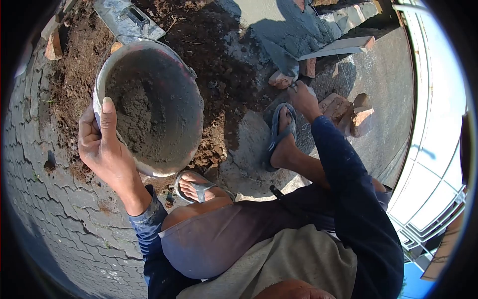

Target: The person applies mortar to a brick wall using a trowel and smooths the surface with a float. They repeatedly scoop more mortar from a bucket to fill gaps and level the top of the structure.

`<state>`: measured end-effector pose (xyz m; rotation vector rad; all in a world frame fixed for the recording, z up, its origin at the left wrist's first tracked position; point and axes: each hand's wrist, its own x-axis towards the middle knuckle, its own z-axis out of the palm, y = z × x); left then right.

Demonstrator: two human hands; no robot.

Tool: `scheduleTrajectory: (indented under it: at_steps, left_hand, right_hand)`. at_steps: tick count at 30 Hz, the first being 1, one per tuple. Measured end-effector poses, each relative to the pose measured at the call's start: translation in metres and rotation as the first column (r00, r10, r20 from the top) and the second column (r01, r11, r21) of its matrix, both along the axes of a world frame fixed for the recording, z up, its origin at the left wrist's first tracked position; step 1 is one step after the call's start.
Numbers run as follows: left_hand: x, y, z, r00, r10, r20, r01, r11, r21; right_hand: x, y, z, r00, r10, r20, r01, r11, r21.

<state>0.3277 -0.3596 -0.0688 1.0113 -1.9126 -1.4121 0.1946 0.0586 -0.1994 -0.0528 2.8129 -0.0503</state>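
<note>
My left hand (107, 144) grips the near-left rim of a bucket (196, 107), thumb over the edge and fingers wrapped outside. The bucket is tilted, its mouth facing me. Grey wet mortar (134, 112) lies inside it, and its wire handle hangs at the far side. In my right hand (304, 99) is a trowel (281, 59), the fingers closed round its handle, which is mostly hidden. The mortar-smeared blade points away to the upper left, at the edge of spread mortar (294, 30). A broken brick piece (280, 79) lies beside the blade.
A plastering float (130, 21) lies beyond the bucket on loose soil (219, 74). Brick pieces (343, 112) sit right of my right hand. A mortar-coated brick (343, 48) lies near a stretched string. Interlocking pavers (64, 199) cover the left; white metal framing (433, 169) stands right.
</note>
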Motion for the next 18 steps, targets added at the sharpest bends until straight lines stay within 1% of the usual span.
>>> scheduleTrajectory:
  at_steps: [2,3,5,6,8,9,11,13,14,17,18]
  left_hand:
    - [0.0,0.0,0.0,1.0,-0.004,-0.004,0.004,1.0,0.004]
    - [0.0,0.0,0.0,1.0,-0.004,-0.01,0.004,1.0,-0.001]
    - [0.001,-0.001,-0.001,1.0,-0.004,-0.01,0.004,1.0,-0.004]
    - [0.002,-0.002,-0.001,1.0,-0.002,0.004,0.002,1.0,0.002]
    - [0.002,-0.002,0.001,1.0,-0.005,0.021,0.005,1.0,0.012]
    - [0.002,-0.002,0.003,0.999,0.0,0.047,0.0,1.0,0.009]
    - [0.001,-0.002,0.003,0.998,0.007,0.069,-0.007,1.0,0.002]
    - [0.001,-0.001,0.0,1.0,0.008,-0.015,-0.008,1.0,0.011]
    - [0.002,-0.002,0.0,1.0,0.01,-0.009,-0.01,1.0,0.008]
    - [0.002,-0.004,0.001,1.0,0.018,-0.018,-0.018,1.0,0.007]
    - [0.004,-0.005,0.002,1.0,0.014,0.012,-0.014,1.0,0.016]
  right_hand:
    - [-0.002,0.013,-0.001,0.991,-0.069,0.116,0.065,0.997,0.04]
    - [-0.004,0.015,0.003,0.991,-0.069,0.113,0.065,0.997,0.04]
    - [-0.005,0.018,0.013,0.98,-0.193,0.053,0.191,0.981,0.042]
    - [-0.004,0.019,0.015,0.98,-0.19,0.055,0.188,0.981,0.042]
    - [0.003,0.022,0.02,0.984,-0.171,-0.048,0.17,0.985,-0.01]
    - [0.007,0.024,0.019,0.984,-0.174,-0.049,0.174,0.985,-0.008]
    - [0.01,0.024,0.015,0.97,-0.207,-0.129,0.197,0.977,-0.084]
    - [0.009,0.024,0.019,0.967,-0.217,-0.133,0.203,0.973,-0.112]
    - [0.008,0.024,0.021,0.964,-0.228,-0.135,0.21,0.968,-0.138]
    - [0.002,0.025,0.032,0.964,-0.234,-0.124,0.218,0.967,-0.131]
    - [0.001,0.026,0.036,0.964,-0.235,-0.124,0.219,0.967,-0.128]
